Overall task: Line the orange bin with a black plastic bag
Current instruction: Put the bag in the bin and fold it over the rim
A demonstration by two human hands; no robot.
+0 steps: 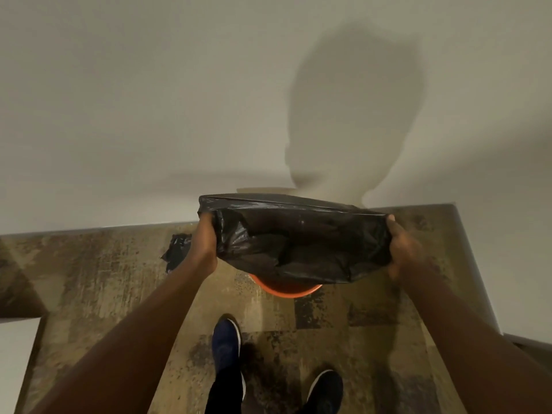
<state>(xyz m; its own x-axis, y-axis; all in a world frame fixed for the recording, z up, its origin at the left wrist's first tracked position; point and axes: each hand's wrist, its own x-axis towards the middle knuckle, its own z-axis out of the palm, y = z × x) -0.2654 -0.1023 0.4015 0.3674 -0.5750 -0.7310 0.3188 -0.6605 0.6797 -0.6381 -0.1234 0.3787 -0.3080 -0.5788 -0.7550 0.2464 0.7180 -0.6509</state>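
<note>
We hold the black bag (301, 243) mouth stretched between left hand (206, 237) and right hand (401, 249), both clamped on its rim; orange bin (288, 289) directly below; lowering comes next.

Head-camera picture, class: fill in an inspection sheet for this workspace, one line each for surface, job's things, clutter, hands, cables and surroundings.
Surface: patterned brown carpet, worn-looking, meeting a pale wall.
Job's things: black plastic bag held stretched open above the orange bin; only the bin's near rim shows below the bag, so the bag is not yet fitted over it.
Clutter: a crumpled scrap of black plastic on the carpet, left of the left hand.
Hands: left hand and right hand each grip one side of the bag's mouth, fingers closed on it.
Cables: nothing seen.
Surroundings: plain wall carrying the person's shadow; two dark shoes stand before the bin.
</note>
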